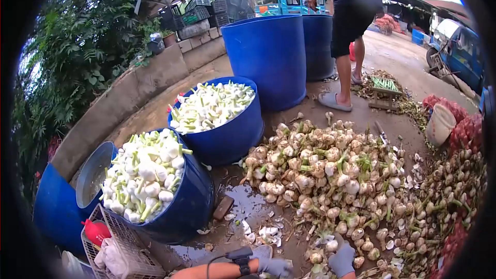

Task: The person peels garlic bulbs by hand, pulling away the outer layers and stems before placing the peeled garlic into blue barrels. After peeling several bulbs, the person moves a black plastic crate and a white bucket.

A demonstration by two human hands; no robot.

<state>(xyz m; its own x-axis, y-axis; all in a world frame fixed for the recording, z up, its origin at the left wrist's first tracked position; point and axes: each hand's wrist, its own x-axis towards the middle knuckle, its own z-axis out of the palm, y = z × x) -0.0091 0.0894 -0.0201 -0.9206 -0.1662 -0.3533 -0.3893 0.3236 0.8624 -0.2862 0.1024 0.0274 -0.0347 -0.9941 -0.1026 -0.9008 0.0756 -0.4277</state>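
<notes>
My right hand [343, 260], in a grey glove, is at the near edge of a big heap of garlic [320, 168]. Its thumb and finger are closed around a pale garlic bulb [331, 246]. To its left, my left hand [275, 267] is low in the view, also gloved in grey, with a dark strap around the wrist. The fingers of that hand look curled; what they hold, if anything, I cannot make out. The heaped bulbs are earthy, with short stems and roots. White peelings [268, 235] lie on the wet ground just beyond my left hand.
Blue tubs of trimmed white garlic [191, 201] [227, 137] stand at left, near a plastic crate [129, 250]. A tall blue barrel [268, 62] stands behind. A brick [223, 207] lies on the ground. Another person [351, 15] stands beyond the heap. Red net sacks [465, 129] are at right.
</notes>
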